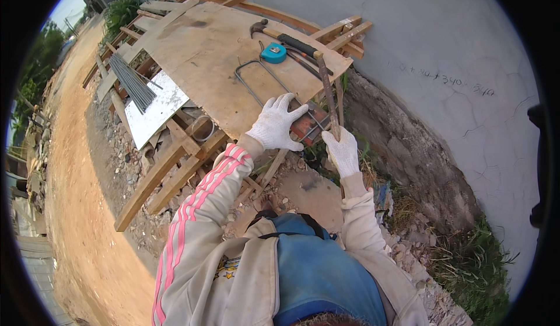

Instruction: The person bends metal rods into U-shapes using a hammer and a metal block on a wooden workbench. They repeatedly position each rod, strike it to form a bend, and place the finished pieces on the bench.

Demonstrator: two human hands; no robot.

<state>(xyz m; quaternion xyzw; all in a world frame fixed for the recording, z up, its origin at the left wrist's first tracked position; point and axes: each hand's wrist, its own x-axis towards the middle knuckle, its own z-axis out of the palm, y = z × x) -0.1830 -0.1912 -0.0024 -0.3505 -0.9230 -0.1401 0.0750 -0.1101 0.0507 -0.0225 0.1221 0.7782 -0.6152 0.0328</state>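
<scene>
My left hand (276, 123), in a white knit glove, lies with its fingers spread at the near edge of a plywood board (201, 72). It is over one end of a steel rod bent into a U-shaped frame (248, 90). Whether the palm presses on the rod is hidden. My right hand (341, 151), gloved too, is closed round the lower end of a rusty bar (328, 92) that slants away over the board's right corner. Between the hands, crossed rods meet a reddish metal plate (303, 128).
A claw hammer (286, 39), a teal tape measure (273, 53) and pliers-like handles (304, 64) lie on the board. Straight steel rods (133, 84) rest on a white sheet (154, 109) at left. Timber beams (153, 180) jut out below. A grey wall (431, 51) rises at right.
</scene>
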